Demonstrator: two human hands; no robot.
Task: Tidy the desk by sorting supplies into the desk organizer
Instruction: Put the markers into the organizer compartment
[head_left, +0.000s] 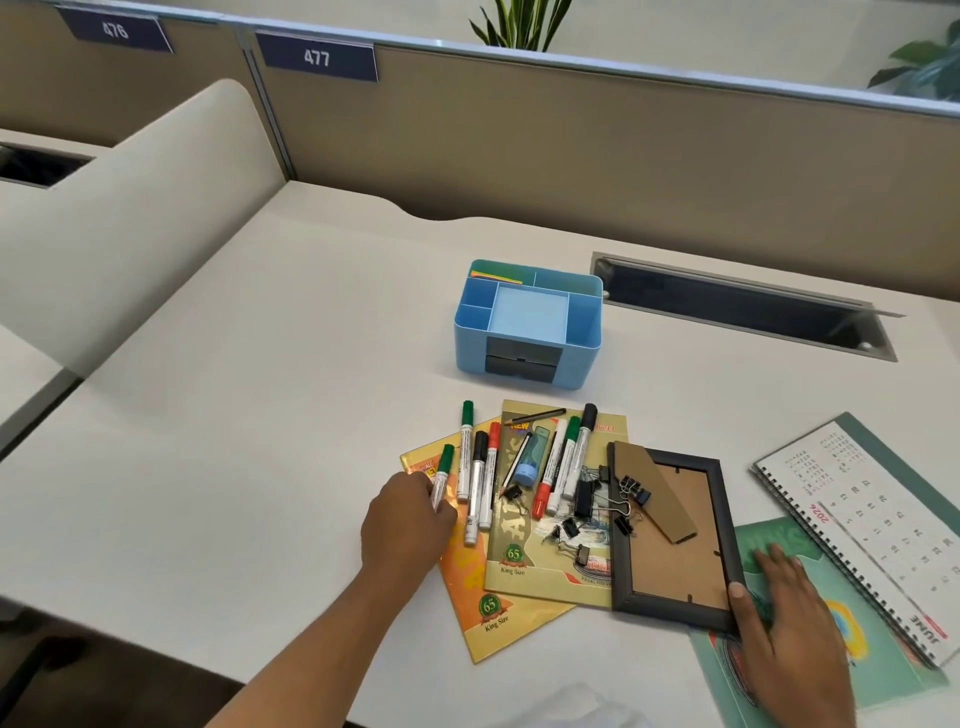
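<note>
A blue desk organizer (524, 358) stands mid-desk with coloured paper in its back left compartment. In front of it several whiteboard markers (480, 478) with green, black and red caps, a pencil (535, 415), a blue glue stick (530, 457) and several black binder clips (623, 499) lie across two yellow notebooks (519, 561). My left hand (405, 519) grips a green-capped marker (443, 480) at the left of the pile. My right hand (779, 608) lies flat on a teal folder (789, 540), with the thumb against the corner of a dark picture frame (722, 519) lying face down.
A spiral desk calendar (872, 519) lies at the right edge. A recessed cable tray (737, 306) with an open lid sits behind the organizer to the right. A beige partition runs along the back, a cream divider (130, 234) on the left.
</note>
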